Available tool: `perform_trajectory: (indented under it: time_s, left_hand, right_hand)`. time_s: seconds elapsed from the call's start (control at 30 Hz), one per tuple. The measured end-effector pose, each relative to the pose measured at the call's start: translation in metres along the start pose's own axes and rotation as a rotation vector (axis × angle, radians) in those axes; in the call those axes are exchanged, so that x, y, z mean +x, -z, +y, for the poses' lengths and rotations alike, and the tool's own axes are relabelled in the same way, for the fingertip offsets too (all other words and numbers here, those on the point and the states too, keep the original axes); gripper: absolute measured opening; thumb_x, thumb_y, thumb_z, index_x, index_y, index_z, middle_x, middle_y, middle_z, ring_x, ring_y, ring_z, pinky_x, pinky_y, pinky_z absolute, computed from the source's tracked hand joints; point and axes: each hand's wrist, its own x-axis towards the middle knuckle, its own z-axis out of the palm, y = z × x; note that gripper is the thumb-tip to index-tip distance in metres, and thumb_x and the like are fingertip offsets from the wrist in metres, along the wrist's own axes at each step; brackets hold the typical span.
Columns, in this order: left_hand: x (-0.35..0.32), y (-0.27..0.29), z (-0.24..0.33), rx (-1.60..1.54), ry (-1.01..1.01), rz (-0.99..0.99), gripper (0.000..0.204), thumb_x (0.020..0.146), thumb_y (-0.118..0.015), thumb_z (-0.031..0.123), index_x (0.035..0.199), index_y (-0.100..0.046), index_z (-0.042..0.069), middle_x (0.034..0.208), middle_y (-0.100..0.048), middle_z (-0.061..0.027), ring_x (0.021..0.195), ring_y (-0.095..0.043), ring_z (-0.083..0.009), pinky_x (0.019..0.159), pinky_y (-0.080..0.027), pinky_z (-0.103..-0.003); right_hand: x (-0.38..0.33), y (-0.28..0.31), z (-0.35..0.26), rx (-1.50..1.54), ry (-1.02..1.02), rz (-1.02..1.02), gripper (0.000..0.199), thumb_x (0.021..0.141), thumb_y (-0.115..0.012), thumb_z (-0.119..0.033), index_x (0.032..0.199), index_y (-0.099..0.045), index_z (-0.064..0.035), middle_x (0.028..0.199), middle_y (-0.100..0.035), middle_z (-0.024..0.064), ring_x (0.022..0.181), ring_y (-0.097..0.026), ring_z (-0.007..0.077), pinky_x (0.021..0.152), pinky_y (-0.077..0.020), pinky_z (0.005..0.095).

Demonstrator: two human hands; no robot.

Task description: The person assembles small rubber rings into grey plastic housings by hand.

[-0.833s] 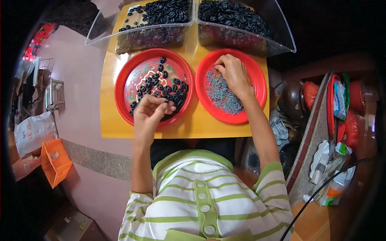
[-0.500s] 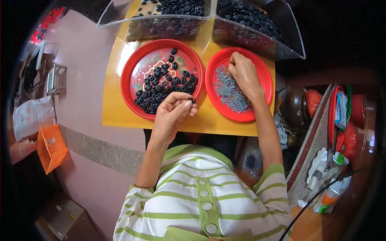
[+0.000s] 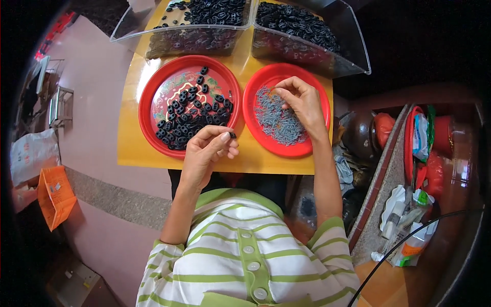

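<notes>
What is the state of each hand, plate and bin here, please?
left hand: pinching a small black part
right hand: fingertips in the grey screws
left red plate: holds black parts
right red plate: holds grey screws
clear bins: filled with black parts

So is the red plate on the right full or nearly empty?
Partly filled: grey screws cover the middle of the right red plate, bare red at its rim; right hand picks there.

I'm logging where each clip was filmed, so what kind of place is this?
Probably a home or small-workshop spot for piecework: a small yellow table bears two red plates, of black rings and grey screws, plus clear bins, with household clutter beside it.
</notes>
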Motion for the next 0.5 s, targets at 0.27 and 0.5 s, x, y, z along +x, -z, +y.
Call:
perform_trajectory:
  time_s: [0.27,0.5]
  left_hand:
    - [0.006,-0.005,0.001,-0.070,-0.011,0.004,0.016,0.088,-0.059,0.005,0.101,-0.059,-0.004,0.092,-0.065,-0.0122,0.083,-0.065,-0.0166,0.075,-0.052,-0.026]
    - [0.008,-0.013,0.007,-0.012,-0.066,0.079,0.022,0.087,-0.059,0.002,0.109,-0.056,-0.005,0.097,-0.065,-0.0135,0.086,-0.066,-0.0168,0.077,-0.053,-0.024]
  right_hand:
    - [-0.037,-0.024,-0.017,0.360,-0.054,-0.052,0.011,0.088,-0.061,-0.007,0.096,-0.061,-0.0005,0.081,-0.061,0.0015,0.067,-0.056,0.0062,0.060,-0.0465,0.0192]
    - [-0.080,-0.074,-0.025,0.358,0.085,0.001,0.010,0.087,-0.061,-0.003,0.097,-0.061,-0.0028,0.096,-0.061,0.0052,0.082,-0.057,0.0079,0.064,-0.0470,0.0205]
